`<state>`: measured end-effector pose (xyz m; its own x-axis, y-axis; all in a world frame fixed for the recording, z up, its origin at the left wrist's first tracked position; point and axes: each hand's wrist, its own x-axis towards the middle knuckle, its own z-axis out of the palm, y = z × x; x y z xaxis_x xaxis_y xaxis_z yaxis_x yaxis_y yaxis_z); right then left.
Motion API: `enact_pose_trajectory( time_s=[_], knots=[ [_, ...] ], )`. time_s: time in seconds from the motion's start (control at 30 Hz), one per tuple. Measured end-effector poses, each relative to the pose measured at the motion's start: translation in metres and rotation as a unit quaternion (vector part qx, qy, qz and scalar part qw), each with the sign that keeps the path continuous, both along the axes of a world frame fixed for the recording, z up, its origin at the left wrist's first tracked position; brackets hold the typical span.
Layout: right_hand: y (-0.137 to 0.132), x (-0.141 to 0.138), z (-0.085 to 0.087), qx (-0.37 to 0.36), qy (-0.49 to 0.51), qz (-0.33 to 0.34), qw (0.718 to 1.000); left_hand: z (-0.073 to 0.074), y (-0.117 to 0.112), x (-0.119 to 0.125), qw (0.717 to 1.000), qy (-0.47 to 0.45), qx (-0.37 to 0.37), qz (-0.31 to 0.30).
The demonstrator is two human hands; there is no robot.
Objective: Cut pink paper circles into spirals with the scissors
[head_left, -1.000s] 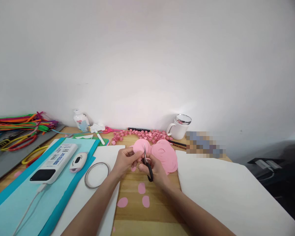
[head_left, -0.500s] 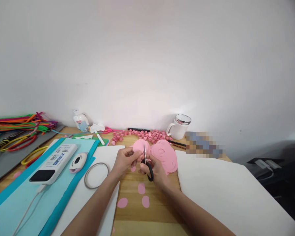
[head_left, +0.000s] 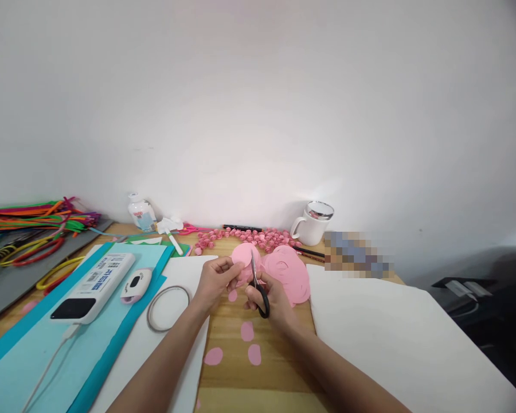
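My left hand (head_left: pixel 217 281) pinches a round pink paper disc (head_left: pixel 244 253) between thumb and fingers. In my right hand (head_left: pixel 272 295) is a pair of scissors (head_left: pixel 264 298) with black handles, its blades pointing up at the disc's right edge. Whether the blades are fully closed I cannot tell. A pile of pink paper circles (head_left: pixel 287 274) lies just right of the disc. Small pink paper ovals (head_left: pixel 254 354) are scattered on the wooden table (head_left: pixel 236 378) below my hands. Behind them sit many small curled pink paper pieces (head_left: pixel 275 238).
A white mug (head_left: pixel 313 223) and a white bottle (head_left: pixel 141 212) stand by the wall. On the left are a power bank (head_left: pixel 92 287) on blue paper, a grey ring (head_left: pixel 168 310) and coloured pipe cleaners (head_left: pixel 38 218). White sheets (head_left: pixel 382 327) cover the right side.
The pink disc and my left hand have shifted very slightly left, away from the scissors. My right hand still holds the scissors in nearly the same place.
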<state>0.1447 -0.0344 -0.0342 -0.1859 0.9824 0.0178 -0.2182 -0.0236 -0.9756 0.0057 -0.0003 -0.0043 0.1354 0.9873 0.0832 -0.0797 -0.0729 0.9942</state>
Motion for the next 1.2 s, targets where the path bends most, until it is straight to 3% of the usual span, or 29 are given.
enact_pose_trajectory(
  time_s=[0.4,0.6,0.77,0.97,1.2],
  knots=[
    [-0.003,-0.002,0.006,-0.01,0.007,0.007,1.0,0.004,0.0,0.002,0.997,-0.062,0.004,0.05],
    [-0.004,-0.006,0.007,-0.019,0.004,0.01,1.0,0.005,-0.004,0.003,1.0,0.02,0.001,0.009],
    [-0.004,-0.006,0.011,-0.038,-0.014,0.021,0.999,0.006,-0.006,0.003,0.999,0.027,0.017,0.007],
    [0.001,-0.002,0.007,0.024,0.011,0.005,1.0,0.002,-0.005,0.002,0.998,0.046,-0.005,-0.034],
    [0.0,-0.002,0.009,0.033,0.005,0.01,0.999,0.002,-0.004,0.002,0.998,0.055,0.006,-0.027]
  ],
)
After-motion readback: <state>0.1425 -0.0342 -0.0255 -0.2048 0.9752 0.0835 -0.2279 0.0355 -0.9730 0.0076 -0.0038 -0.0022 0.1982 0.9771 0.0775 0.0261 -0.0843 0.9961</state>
